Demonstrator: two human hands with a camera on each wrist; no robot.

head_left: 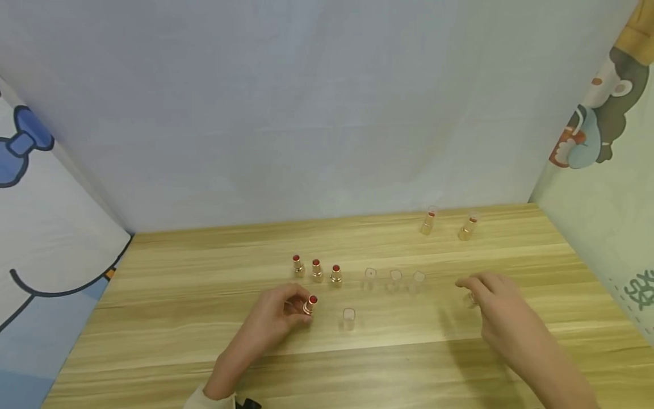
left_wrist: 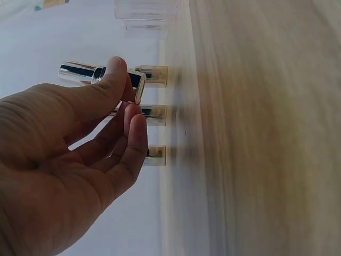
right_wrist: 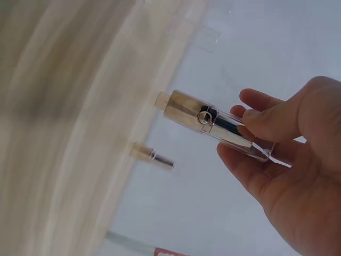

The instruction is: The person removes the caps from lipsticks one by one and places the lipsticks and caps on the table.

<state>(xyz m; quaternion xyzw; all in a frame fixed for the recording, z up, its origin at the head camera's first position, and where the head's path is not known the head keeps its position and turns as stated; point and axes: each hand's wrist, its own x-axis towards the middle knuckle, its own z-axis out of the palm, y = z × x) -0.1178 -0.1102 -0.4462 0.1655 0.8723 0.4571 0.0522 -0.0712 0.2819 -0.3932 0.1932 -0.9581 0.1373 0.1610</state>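
Observation:
My left hand point(head_left: 273, 315) pinches a gold lipstick point(left_wrist: 80, 72) with a bare red tip, its thumb and fingers on the base; it is tilted close over the table. Just beyond it, several uncapped lipsticks point(head_left: 317, 272) stand in a short row. My right hand point(right_wrist: 303, 160) grips another gold lipstick point(right_wrist: 186, 109) by the clear cap that covers it. In the head view the right fingers mostly hide that lipstick. Between the hands a clear cap point(head_left: 349, 319) stands on the table, with more clear caps point(head_left: 395, 278) lined up behind it.
Two capped lipsticks point(head_left: 428, 222) stand at the back right of the wooden table point(head_left: 204, 272). A pale cloth wall point(head_left: 327, 113) rises along the back edge, and printed cloth point(head_left: 603, 227) borders the right side.

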